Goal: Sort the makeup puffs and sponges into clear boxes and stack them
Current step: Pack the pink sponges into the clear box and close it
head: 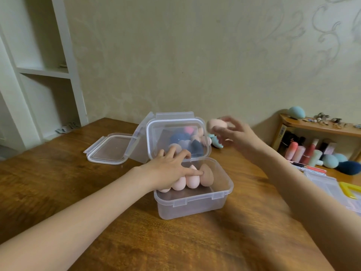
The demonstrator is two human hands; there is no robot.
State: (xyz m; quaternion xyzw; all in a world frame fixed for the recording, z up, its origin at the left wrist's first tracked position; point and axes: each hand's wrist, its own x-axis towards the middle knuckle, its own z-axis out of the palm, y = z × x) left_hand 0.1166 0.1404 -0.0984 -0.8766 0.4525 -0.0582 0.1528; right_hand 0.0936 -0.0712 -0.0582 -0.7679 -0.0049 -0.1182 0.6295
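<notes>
On the wooden table (58, 188) stands an open clear box (195, 202), and along its far side runs a row of egg-shaped sponges: pale pink ones (186, 181) and a tan one (207, 176) at the right end. The left hand (168, 171) reaches into this box with straight, spread fingers, one fingertip (201, 173) pressing on the tan sponge; it grasps nothing. Just behind stands a second clear box (178, 139) with its lid on, holding dark blue, pink and peach sponges. A loose clear lid (109, 148) lies flat on the table to its left. The right hand (234, 133), blurred, hovers above the table to the right of the lidded box, its fingers curled round a pale pink puff (215, 125). A teal sponge (215, 141) lies on the table below it. At the far right, a small wooden shelf (320, 128) carries a blue puff, with cosmetic bottles (304, 151) and more blue sponges (340, 163) beneath it.
</notes>
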